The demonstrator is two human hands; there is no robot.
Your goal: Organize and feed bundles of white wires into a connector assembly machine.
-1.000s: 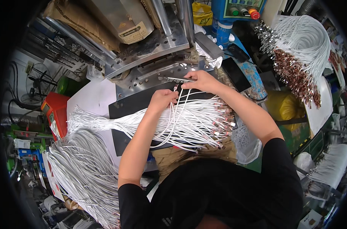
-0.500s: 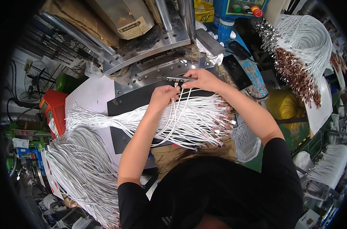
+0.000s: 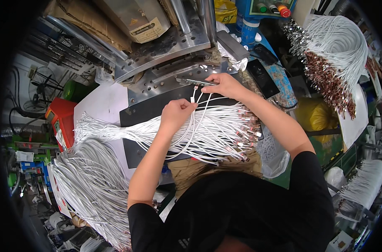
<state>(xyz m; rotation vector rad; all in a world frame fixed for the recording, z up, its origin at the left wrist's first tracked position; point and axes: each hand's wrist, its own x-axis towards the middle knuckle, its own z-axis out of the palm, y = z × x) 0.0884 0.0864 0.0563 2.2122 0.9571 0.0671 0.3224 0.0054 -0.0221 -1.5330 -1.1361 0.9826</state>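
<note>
My left hand (image 3: 177, 112) is closed, thumb and finger pinching a thin white cable (image 3: 193, 110). A small connector end (image 3: 192, 100) stands up just beyond those fingertips. To its right my right hand (image 3: 225, 86) grips a narrow flat metal bar (image 3: 190, 81), which points left over the press bed. White cable ends reach up to the bar and to the right fingertips; how they meet it is too small to tell. Under both hands a large bundle of white cables (image 3: 157, 126) lies on a black mat (image 3: 130, 117), its copper-coloured connector ends fanned out to the right.
A steel press with a perforated plate (image 3: 174, 52) stands just ahead. At left are a second pile of white cables (image 3: 88, 185) and a red box (image 3: 61, 117). A phone (image 3: 263, 77) lies at right, with a coiled cable bundle (image 3: 336, 46) beyond.
My left hand has drawn back slightly toward me and away from the bar, so the connector end now shows above its fingers. My right hand and the bar have shifted a little.
</note>
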